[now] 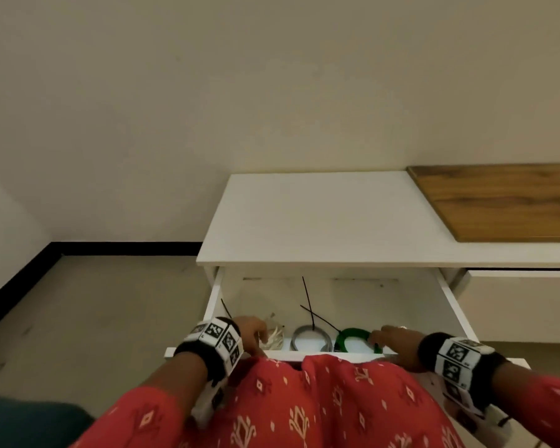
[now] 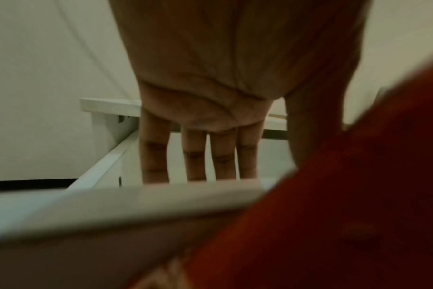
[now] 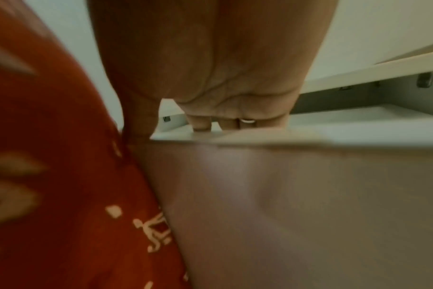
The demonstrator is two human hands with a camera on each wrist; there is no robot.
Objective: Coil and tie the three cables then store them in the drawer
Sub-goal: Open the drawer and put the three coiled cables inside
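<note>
Head view, nearest: a red patterned garment (image 1: 304,405) fills the lower frame, with marker-printed wristbands (image 1: 220,342) on both forearms.
Left hand: the left hand (image 1: 251,333) reaches over the front edge of the open drawer (image 1: 453,305), above the white cable; in the left wrist view its fingers (image 2: 195,154) hang straight down into the drawer, relaxed and holding nothing.
Right hand: the right hand (image 1: 395,342) lies over the drawer's front edge at the right, its fingertips at the green cable; in the right wrist view the fingers (image 3: 201,123) dip behind the front panel, so I cannot tell whether they pinch the cable.
White cable: the coiled white cable (image 1: 274,337) lies in the drawer's front left part, partly under the left hand.
Grey cable: the coiled grey cable (image 1: 311,339) lies in the middle, between the other two.
Green cable: the coiled green cable (image 1: 353,339) lies at the front right, touching the right fingertips.
Ties: black zip-tie tails (image 1: 307,297) stick up from the coils.
Desk: the white desk (image 1: 320,218) tops the drawer.
Farther: a wooden board (image 1: 498,202) lies on its right part, against a pale wall (image 1: 240,92).
</note>
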